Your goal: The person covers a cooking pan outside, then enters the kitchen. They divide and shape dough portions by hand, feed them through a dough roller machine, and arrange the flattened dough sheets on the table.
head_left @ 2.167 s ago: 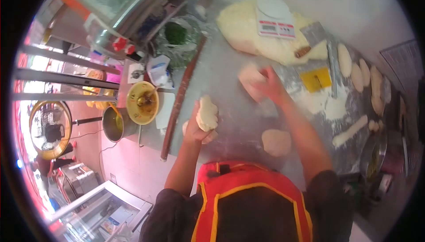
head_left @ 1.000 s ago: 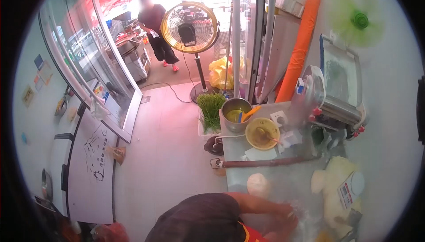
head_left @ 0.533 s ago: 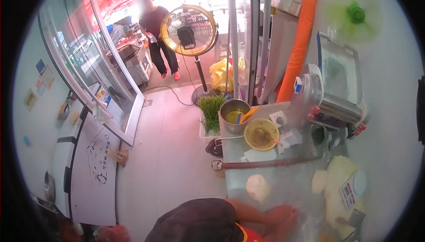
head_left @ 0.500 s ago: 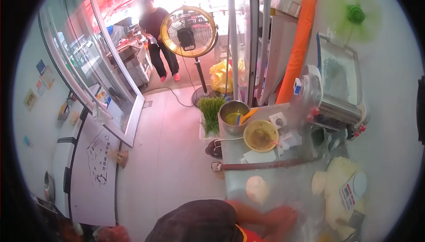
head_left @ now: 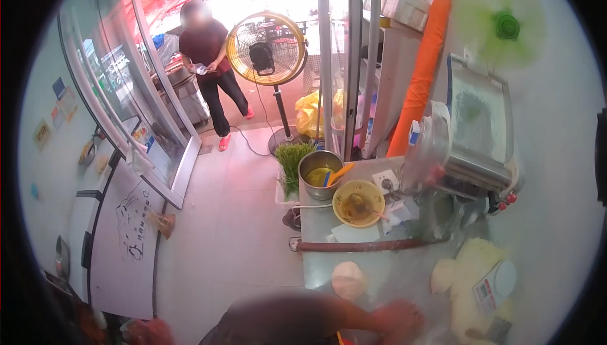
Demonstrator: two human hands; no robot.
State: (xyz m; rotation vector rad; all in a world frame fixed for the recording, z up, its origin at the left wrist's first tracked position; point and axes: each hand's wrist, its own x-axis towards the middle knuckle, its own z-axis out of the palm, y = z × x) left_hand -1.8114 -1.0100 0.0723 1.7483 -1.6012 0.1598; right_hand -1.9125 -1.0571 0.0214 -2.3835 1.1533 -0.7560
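My left hand (head_left: pixel 398 321) is low over the worktable (head_left: pixel 322 274), at the bottom of the view. Motion and haze blur its fingers, and whatever is under it is hidden. A dark sleeve covers the upper part of that arm. Just beyond the forearm rests a round, pale lump of dough (head_left: pixel 349 280). To the right of the hand lies a larger pale yellow dough-like mass (head_left: pixel 471 266), with a smaller pale piece (head_left: pixel 442 275) against its left side. A white digital scale (head_left: pixel 496 285) sits tilted at the mass. My right hand cannot be seen.
A long brown bar (head_left: pixel 373 245) crosses the table. Behind it stand a yellow bowl (head_left: pixel 341 215) and a steel pot (head_left: pixel 310 184) with an orange-handled tool. A metal machine (head_left: pixel 474 162) is at right. Beyond are green stalks (head_left: pixel 294 158), a fan (head_left: pixel 237 48) and a person (head_left: pixel 205 45).
The view has shifted slightly, moving the table's things left and down. The person in the doorway has stepped nearer. My left hand stays low at the table, its forearm beside the dough.
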